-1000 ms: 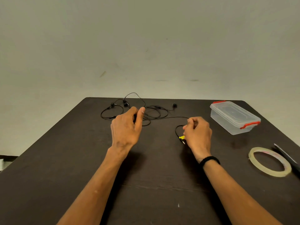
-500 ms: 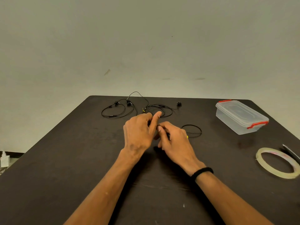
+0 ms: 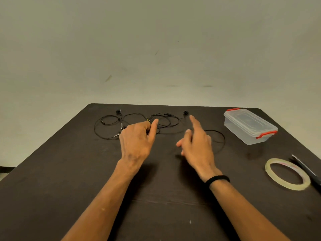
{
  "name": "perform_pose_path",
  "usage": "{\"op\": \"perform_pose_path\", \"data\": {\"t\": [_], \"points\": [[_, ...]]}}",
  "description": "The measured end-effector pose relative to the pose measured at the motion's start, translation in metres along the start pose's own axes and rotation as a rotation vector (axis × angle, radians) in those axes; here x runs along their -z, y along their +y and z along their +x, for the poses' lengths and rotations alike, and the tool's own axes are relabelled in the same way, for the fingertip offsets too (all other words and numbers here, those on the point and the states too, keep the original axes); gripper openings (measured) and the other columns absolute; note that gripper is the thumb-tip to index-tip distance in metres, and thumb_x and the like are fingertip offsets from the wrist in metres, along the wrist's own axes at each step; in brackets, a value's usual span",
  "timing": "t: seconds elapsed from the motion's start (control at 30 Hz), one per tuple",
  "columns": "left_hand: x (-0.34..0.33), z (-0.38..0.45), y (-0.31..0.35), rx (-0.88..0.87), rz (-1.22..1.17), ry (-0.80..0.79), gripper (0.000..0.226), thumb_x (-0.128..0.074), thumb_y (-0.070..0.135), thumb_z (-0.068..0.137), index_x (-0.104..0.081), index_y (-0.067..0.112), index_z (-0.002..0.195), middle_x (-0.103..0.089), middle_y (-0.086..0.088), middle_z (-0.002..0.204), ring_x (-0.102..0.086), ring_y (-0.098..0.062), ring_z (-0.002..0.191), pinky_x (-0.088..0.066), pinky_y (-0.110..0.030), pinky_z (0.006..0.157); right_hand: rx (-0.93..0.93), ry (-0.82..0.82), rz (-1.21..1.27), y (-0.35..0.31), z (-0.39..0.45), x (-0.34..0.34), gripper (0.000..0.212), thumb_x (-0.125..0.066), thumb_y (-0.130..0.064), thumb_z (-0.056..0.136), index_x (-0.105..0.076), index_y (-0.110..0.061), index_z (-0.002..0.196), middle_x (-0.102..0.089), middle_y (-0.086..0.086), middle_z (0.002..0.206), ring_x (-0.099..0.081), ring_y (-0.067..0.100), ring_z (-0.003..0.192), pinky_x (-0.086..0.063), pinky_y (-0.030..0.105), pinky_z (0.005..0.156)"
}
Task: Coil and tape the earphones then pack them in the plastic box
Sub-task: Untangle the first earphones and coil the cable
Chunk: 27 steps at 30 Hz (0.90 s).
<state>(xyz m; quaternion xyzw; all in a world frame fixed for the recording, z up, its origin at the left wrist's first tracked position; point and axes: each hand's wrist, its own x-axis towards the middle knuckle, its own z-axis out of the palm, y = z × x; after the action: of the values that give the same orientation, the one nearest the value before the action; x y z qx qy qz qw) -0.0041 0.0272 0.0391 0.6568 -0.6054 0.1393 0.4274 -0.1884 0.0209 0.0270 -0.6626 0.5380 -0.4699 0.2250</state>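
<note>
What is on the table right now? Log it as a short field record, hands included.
surface: dark table
earphones: black cables spread loose at the far side, uncoiled
left hand: pinching cable, thumb against fingers
right hand: open, index finger extended, holding nothing
plastic box: far right, clear, lid on, red clips
tape roll: flat, near right, untouched
dark strip: beside the tape, unidentifiable

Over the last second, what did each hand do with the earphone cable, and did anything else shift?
The right hand let go of the cable loop and now lies open. The left hand stayed pinched on the earphone cable. The plastic box, still lidded, and the tape roll did not move.
</note>
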Motion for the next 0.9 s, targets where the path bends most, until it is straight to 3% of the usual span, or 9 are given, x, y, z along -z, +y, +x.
{"op": "perform_pose_path", "data": {"t": [0.07,0.17,0.27,0.4,0.57,0.7,0.83,0.9], "points": [[-0.001,-0.002,0.003,-0.031,-0.011,0.003,0.064,-0.060,0.047,0.102,-0.036,0.015,0.053,-0.035,0.003,0.041,-0.033,-0.025,0.040,-0.040,-0.032,0.045,0.193,-0.112,-0.029,-0.006,-0.009,-0.012,0.051,-0.045,-0.022,0.109,-0.041,-0.029,0.159,-0.076,-0.003,0.070,-0.073,0.010,0.068,-0.061,0.033,0.078],[-0.004,-0.006,0.007,-0.069,-0.040,-0.026,0.063,-0.058,0.049,0.103,-0.040,0.014,0.054,-0.040,0.002,0.042,-0.040,-0.023,0.040,-0.031,-0.029,0.045,0.364,-0.212,-0.099,-0.006,-0.018,-0.026,0.033,-0.046,-0.032,0.106,-0.056,-0.029,0.138,-0.075,-0.003,0.076,-0.074,0.020,0.073,-0.059,0.047,0.074],[-0.006,-0.009,0.011,-0.086,-0.067,-0.029,0.063,-0.061,0.048,0.101,-0.036,0.017,0.053,-0.035,0.004,0.042,-0.038,-0.020,0.040,-0.022,-0.026,0.045,0.374,-0.165,-0.045,-0.005,-0.015,-0.025,0.016,-0.049,-0.029,0.108,-0.062,-0.021,0.108,-0.073,-0.005,0.078,-0.070,0.018,0.068,-0.056,0.048,0.066],[-0.006,-0.008,0.010,-0.092,-0.070,-0.029,0.063,-0.060,0.049,0.102,-0.040,0.014,0.053,-0.035,0.005,0.041,-0.038,-0.019,0.039,-0.022,-0.024,0.044,0.335,-0.123,-0.101,-0.002,-0.011,-0.021,0.010,-0.053,-0.026,0.108,-0.061,-0.023,0.103,-0.074,-0.008,0.081,-0.072,0.017,0.073,-0.057,0.048,0.070],[-0.002,0.000,-0.001,-0.001,-0.064,-0.003,0.065,-0.058,0.049,0.103,-0.032,0.017,0.053,-0.030,0.004,0.041,-0.032,-0.023,0.041,-0.040,-0.033,0.046,0.163,-0.026,-0.085,0.004,-0.002,-0.014,0.017,-0.052,-0.021,0.108,-0.058,-0.025,0.093,-0.074,-0.009,0.076,-0.068,0.006,0.062,-0.058,0.038,0.068],[0.001,0.003,-0.008,0.023,-0.061,0.022,0.065,-0.058,0.048,0.103,-0.038,0.013,0.053,-0.029,0.005,0.040,-0.028,-0.011,0.036,-0.030,-0.027,0.045,-0.036,0.036,0.001,0.007,0.006,-0.003,0.018,-0.050,-0.021,0.109,-0.063,-0.021,0.096,-0.076,-0.007,0.074,-0.069,0.009,0.053,-0.061,0.038,0.069],[0.000,0.003,-0.005,-0.014,-0.027,0.021,0.064,-0.059,0.047,0.104,-0.035,0.016,0.053,-0.029,0.005,0.040,-0.031,-0.015,0.038,-0.040,-0.030,0.043,-0.315,0.159,0.250,0.010,0.015,0.005,0.019,-0.047,-0.015,0.110,-0.065,-0.009,0.111,-0.077,0.000,0.069,-0.070,0.015,0.051,-0.056,0.033,0.053],[0.000,0.000,-0.001,-0.032,-0.006,0.018,0.065,-0.059,0.047,0.103,-0.031,0.018,0.053,-0.028,0.004,0.041,-0.032,-0.020,0.040,-0.044,-0.033,0.043,-0.319,0.196,0.274,0.008,0.013,0.007,0.022,-0.047,-0.015,0.111,-0.061,-0.008,0.125,-0.078,0.002,0.072,-0.071,0.014,0.051,-0.055,0.029,0.052]]}}
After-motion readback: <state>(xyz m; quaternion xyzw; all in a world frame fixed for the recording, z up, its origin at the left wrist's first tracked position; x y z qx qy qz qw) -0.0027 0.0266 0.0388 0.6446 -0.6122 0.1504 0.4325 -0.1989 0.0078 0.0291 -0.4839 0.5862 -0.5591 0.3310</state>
